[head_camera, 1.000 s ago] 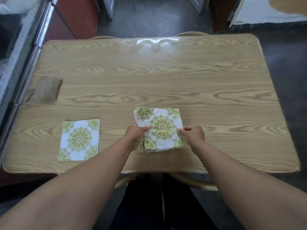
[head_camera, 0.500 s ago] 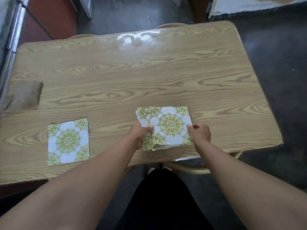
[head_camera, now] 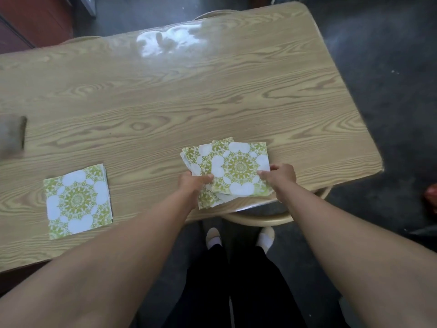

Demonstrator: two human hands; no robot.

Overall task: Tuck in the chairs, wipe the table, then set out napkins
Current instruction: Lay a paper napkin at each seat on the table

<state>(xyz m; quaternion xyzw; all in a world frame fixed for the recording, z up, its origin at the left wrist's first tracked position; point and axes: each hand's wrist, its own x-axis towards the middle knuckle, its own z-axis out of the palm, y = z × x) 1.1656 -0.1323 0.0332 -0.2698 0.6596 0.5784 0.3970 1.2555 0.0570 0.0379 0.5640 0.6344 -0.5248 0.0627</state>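
Note:
A stack of green-and-white patterned napkins (head_camera: pixel 203 159) lies near the front edge of the wooden table (head_camera: pixel 189 91). My left hand (head_camera: pixel 192 184) pinches the stack's left side. My right hand (head_camera: pixel 280 177) grips the right edge of the top napkin (head_camera: pixel 240 168), which sits shifted to the right of the stack. A single napkin (head_camera: pixel 78 201) lies flat at the table's front left.
A brown cloth (head_camera: pixel 11 136) lies at the table's left edge. A tucked chair's curved back (head_camera: pixel 260 217) shows under the front edge, and other chair backs (head_camera: pixel 212 14) peek out at the far side. My feet stand on dark floor below. A red cabinet (head_camera: pixel 35 17) is far left.
My right hand has slid the top napkin rightward off the stack. The view has swung right, so the table and cloth appear further left.

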